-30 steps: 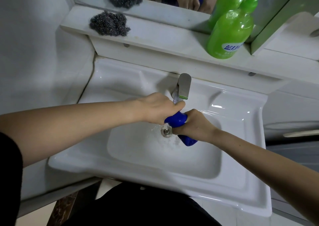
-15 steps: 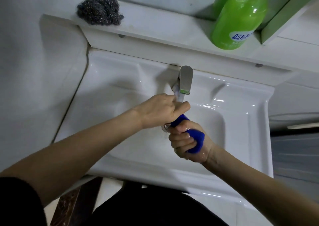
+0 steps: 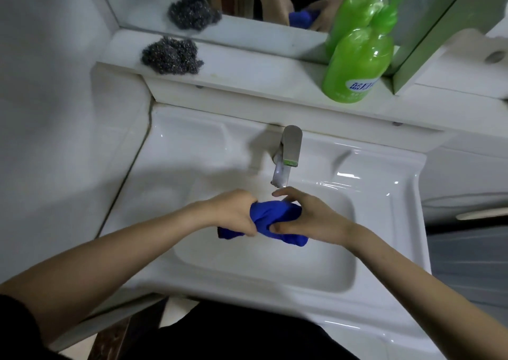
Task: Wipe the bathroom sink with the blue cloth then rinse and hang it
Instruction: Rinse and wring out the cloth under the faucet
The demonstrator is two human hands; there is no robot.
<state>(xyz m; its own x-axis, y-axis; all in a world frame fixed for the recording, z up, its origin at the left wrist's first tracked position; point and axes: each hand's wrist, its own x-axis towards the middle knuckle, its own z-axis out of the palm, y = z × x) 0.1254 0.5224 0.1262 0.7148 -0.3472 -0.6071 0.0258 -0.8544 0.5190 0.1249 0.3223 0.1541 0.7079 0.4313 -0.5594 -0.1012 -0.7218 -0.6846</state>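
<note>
1. The blue cloth (image 3: 275, 219) is a deep, saturated blue, bunched into a thick twisted roll, held over the basin of the white sink (image 3: 379, 222), at 6 o'clock from the faucet (image 3: 287, 156).
2. The left hand (image 3: 231, 214) has its grip clenched around the cloth's left part; a short end pokes out below the fist at 7 o'clock.
3. The right hand (image 3: 308, 219) grasps the right part, thumb pressed onto the folds, forefinger stretched toward the spout.
4. Both fists cover much of the cloth, so its full shape cannot be made out.
5. Whether water runs from the spout is unclear.
6. On the shelf at 12 o'clock stand a green bottle (image 3: 357, 62), its top cut off, and a steel scrubber (image 3: 170, 55).
</note>
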